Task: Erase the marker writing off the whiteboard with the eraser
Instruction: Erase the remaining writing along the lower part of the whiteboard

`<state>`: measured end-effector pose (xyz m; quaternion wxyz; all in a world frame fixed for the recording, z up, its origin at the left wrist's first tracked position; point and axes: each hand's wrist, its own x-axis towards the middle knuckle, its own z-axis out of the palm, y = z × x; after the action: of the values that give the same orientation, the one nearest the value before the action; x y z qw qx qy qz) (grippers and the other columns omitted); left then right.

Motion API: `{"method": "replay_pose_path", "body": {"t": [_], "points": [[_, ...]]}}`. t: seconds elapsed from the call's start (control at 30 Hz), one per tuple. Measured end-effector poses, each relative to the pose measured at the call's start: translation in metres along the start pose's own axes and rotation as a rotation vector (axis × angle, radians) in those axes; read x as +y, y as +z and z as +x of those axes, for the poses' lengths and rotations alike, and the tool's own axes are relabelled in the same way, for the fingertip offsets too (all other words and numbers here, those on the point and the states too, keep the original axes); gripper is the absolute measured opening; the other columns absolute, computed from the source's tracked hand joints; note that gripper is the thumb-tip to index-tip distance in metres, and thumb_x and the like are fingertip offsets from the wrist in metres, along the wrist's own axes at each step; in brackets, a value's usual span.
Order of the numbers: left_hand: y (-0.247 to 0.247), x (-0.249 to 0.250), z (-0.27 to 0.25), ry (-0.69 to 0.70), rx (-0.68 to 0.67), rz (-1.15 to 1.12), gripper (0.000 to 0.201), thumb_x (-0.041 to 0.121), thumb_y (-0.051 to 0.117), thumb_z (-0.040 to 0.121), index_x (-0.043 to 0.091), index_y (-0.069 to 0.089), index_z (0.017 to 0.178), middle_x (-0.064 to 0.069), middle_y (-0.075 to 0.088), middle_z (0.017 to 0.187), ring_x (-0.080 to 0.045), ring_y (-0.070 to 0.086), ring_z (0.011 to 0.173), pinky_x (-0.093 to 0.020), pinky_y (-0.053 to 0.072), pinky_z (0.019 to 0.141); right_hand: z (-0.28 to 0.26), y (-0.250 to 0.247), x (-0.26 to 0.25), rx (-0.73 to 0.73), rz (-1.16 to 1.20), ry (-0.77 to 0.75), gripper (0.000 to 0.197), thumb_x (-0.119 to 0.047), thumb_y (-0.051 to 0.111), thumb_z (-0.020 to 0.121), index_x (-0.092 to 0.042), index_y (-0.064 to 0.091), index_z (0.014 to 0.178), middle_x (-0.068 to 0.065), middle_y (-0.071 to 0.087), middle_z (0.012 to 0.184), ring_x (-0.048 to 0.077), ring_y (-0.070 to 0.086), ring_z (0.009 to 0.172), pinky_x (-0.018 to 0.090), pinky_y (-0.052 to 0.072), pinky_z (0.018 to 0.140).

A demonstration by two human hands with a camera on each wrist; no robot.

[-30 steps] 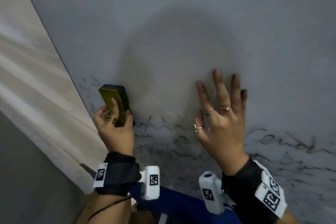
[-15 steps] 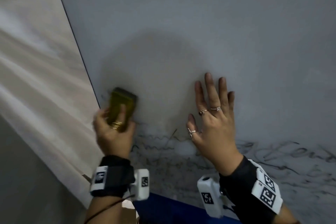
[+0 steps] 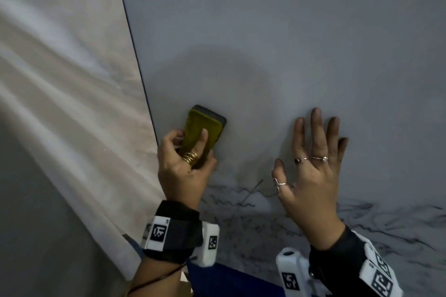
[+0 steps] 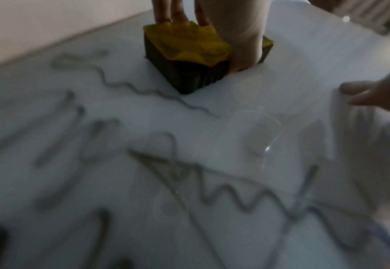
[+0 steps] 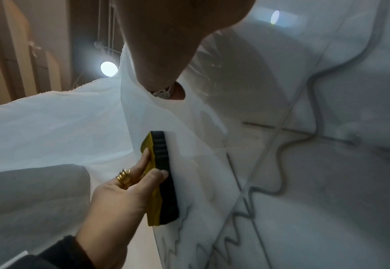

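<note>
While L hand (image 3: 185, 171) fingers grip blocky yellow-topped eraser (image 3: 205, 128) on glossy whiteboard (image 3: 289, 31), R hand (image 3: 311, 176) fingers splayed flat.

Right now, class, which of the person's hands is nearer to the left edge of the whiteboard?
The left. The left hand grips the eraser close beside the whiteboard's left edge; the right hand lies flat on the board farther right.
</note>
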<state>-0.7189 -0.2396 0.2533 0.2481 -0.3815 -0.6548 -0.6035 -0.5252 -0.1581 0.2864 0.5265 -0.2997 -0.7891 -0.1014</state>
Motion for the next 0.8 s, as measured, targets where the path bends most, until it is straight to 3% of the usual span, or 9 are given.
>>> {"method": "replay_pose_path", "body": {"t": [0.13, 0.17, 0.23, 0.3, 0.4, 0.5, 0.6, 0.7, 0.8], "points": [[-0.017, -0.028, 0.016, -0.146, 0.175, -0.081, 0.044, 0.034, 0.075, 0.070, 0.052, 0.052, 0.103, -0.011, 0.057, 0.117, -0.021, 0.061, 0.093, -0.035, 0.055, 0.077, -0.002, -0.001, 0.000, -0.009, -0.011, 0.004, 0.066, -0.025, 0.052, 0.082, 0.000, 0.037, 0.142, 0.016, 0.019, 0.152, 0.029, 0.002, 0.145, 0.049, 0.004, 0.117], [-0.017, -0.035, 0.014, -0.221, 0.217, -0.106, 0.047, 0.031, 0.076, 0.071, 0.052, 0.051, 0.104, -0.012, 0.057, 0.117, -0.021, 0.061, 0.095, -0.042, 0.056, 0.079, -0.003, -0.002, -0.001, -0.008, -0.015, 0.004, 0.066, -0.025, 0.051, 0.082, 0.000, 0.037, 0.142, 0.016, 0.019, 0.152, 0.029, 0.002, 0.145, 0.049, 0.003, 0.118], [-0.014, -0.038, 0.008, -0.359, 0.258, -0.116, 0.038, 0.030, 0.076, 0.073, 0.029, 0.057, 0.106, -0.009, 0.054, 0.117, -0.015, 0.057, 0.098, -0.047, 0.056, 0.080, -0.004, -0.002, -0.002, -0.008, -0.015, 0.001, 0.066, -0.025, 0.051, 0.082, 0.000, 0.037, 0.142, 0.015, 0.019, 0.152, 0.030, 0.003, 0.145, 0.048, 0.003, 0.118], [-0.005, -0.022, -0.003, -0.403, 0.249, -0.109, 0.039, 0.040, 0.071, 0.072, 0.019, 0.060, 0.102, -0.011, 0.056, 0.116, -0.010, 0.055, 0.093, -0.040, 0.055, 0.080, -0.004, -0.002, -0.001, -0.005, -0.021, -0.002, 0.065, -0.024, 0.050, 0.082, 0.000, 0.037, 0.141, 0.015, 0.019, 0.152, 0.031, 0.005, 0.144, 0.048, 0.003, 0.118], [0.012, 0.013, -0.020, -0.145, 0.148, -0.076, 0.049, 0.035, 0.070, 0.073, 0.008, 0.066, 0.114, -0.017, 0.054, 0.112, -0.013, 0.052, 0.090, -0.025, 0.050, 0.075, -0.004, 0.000, -0.002, -0.005, -0.039, 0.009, 0.066, -0.026, 0.050, 0.083, 0.000, 0.037, 0.142, 0.016, 0.019, 0.152, 0.032, 0.004, 0.145, 0.050, 0.004, 0.117], [0.019, 0.028, -0.024, 0.101, 0.094, 0.001, 0.053, 0.022, 0.073, 0.076, 0.024, 0.060, 0.126, -0.015, 0.048, 0.114, -0.018, 0.048, 0.094, -0.032, 0.052, 0.072, -0.003, 0.002, -0.003, 0.003, -0.049, 0.011, 0.067, -0.031, 0.051, 0.085, 0.001, 0.036, 0.142, 0.017, 0.020, 0.152, 0.031, 0.003, 0.144, 0.052, 0.004, 0.117], [0.015, 0.024, -0.025, 0.175, 0.078, 0.006, 0.071, 0.021, 0.075, 0.073, 0.046, 0.044, 0.131, -0.007, 0.047, 0.112, -0.029, 0.055, 0.088, -0.033, 0.054, 0.068, -0.002, 0.004, -0.005, 0.019, -0.032, 0.019, 0.069, -0.037, 0.051, 0.087, 0.004, 0.036, 0.141, 0.019, 0.020, 0.151, 0.031, 0.005, 0.143, 0.053, 0.003, 0.116], [0.004, -0.008, -0.038, 0.014, 0.064, -0.024, 0.055, 0.036, 0.073, 0.072, 0.024, 0.049, 0.120, -0.005, 0.052, 0.106, -0.027, 0.059, 0.086, -0.036, 0.055, 0.069, -0.003, 0.007, -0.008, 0.032, -0.029, 0.038, 0.071, -0.038, 0.052, 0.088, 0.005, 0.034, 0.142, 0.018, 0.017, 0.151, 0.028, 0.001, 0.143, 0.052, 0.001, 0.116], [-0.012, -0.054, -0.052, -0.303, 0.117, -0.064, 0.054, 0.026, 0.078, 0.071, 0.032, 0.049, 0.116, -0.007, 0.054, 0.113, -0.023, 0.059, 0.095, -0.040, 0.056, 0.075, -0.004, 0.009, -0.006, 0.033, -0.026, 0.034, 0.071, -0.036, 0.053, 0.087, 0.004, 0.034, 0.142, 0.018, 0.017, 0.151, 0.026, -0.001, 0.144, 0.051, 0.001, 0.116]]}}
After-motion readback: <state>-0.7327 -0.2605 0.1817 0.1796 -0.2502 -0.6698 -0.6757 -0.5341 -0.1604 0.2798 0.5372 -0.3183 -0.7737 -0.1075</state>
